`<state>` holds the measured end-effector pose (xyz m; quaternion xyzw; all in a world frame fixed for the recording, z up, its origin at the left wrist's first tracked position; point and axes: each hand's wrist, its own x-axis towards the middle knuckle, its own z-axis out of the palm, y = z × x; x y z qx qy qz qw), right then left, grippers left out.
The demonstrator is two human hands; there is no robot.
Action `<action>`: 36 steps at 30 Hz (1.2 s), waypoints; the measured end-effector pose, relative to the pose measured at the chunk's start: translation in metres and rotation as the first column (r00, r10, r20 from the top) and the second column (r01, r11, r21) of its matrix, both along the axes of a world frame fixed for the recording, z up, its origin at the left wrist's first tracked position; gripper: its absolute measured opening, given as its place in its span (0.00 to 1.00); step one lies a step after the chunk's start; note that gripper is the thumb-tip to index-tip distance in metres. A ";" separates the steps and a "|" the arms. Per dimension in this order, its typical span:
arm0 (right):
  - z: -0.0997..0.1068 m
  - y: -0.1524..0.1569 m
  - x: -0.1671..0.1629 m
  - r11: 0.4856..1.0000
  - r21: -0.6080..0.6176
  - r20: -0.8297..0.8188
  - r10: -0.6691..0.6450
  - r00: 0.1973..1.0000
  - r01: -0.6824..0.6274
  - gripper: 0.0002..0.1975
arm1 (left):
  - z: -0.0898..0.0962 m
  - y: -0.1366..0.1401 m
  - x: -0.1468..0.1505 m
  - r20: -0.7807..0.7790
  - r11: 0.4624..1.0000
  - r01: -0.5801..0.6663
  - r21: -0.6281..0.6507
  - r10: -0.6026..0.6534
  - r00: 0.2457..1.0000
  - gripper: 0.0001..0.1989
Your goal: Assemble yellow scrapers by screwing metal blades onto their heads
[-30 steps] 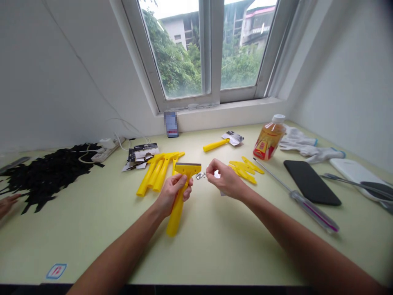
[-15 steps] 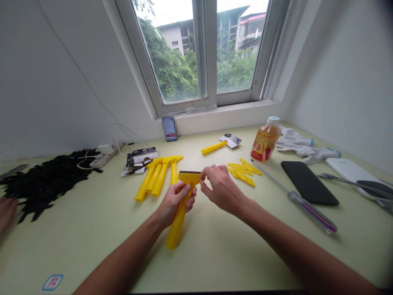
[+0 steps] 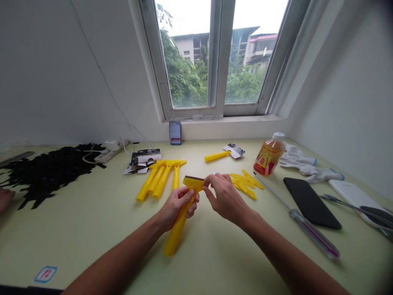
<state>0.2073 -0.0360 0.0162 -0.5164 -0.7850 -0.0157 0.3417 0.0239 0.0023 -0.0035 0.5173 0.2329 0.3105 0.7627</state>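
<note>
My left hand [image 3: 178, 205] is wrapped round a yellow scraper [image 3: 175, 237] near its neck, thumb on the front. The handle slants down toward me, and a dark strip runs along the top edge of the head. My right hand [image 3: 225, 196] pinches the right end of the scraper's head between thumb and fingers; the fingertips hide that corner. Just behind my left hand lie several more yellow scrapers [image 3: 161, 176] side by side. To the right of my right hand is a small pile of flat yellow plastic pieces [image 3: 245, 184].
Black strips [image 3: 52, 176] lie heaped at left, beside another person's hand [image 3: 5, 199]. Printed cards [image 3: 145, 156], a power strip [image 3: 112, 152] and a carded scraper [image 3: 217, 156] sit farther back. At right are a drink bottle [image 3: 268, 155], screwdriver [image 3: 313, 233], black phone [image 3: 311, 203] and gloves [image 3: 307, 164].
The camera view has tilted and shifted slightly. Both hands keep nearly the same hold on the scraper, with the right fingers still at the right end of its head.
</note>
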 end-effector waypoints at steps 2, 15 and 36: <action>-0.001 0.001 0.001 1.000 -0.017 -0.044 0.004 0.999 -0.005 0.05 | 0.001 -0.001 0.000 0.024 1.000 0.006 -0.005 -0.006 1.000 0.16; -0.022 0.015 -0.002 0.991 -0.131 -0.414 -0.035 0.909 -0.021 0.09 | 0.011 -0.001 -0.002 -0.048 0.999 -0.046 -0.017 0.045 0.998 0.14; -0.043 0.023 -0.001 0.922 -0.305 -0.683 -0.037 0.730 -0.238 0.21 | 0.001 0.002 0.005 -0.056 0.983 -0.101 -0.154 0.093 0.994 0.11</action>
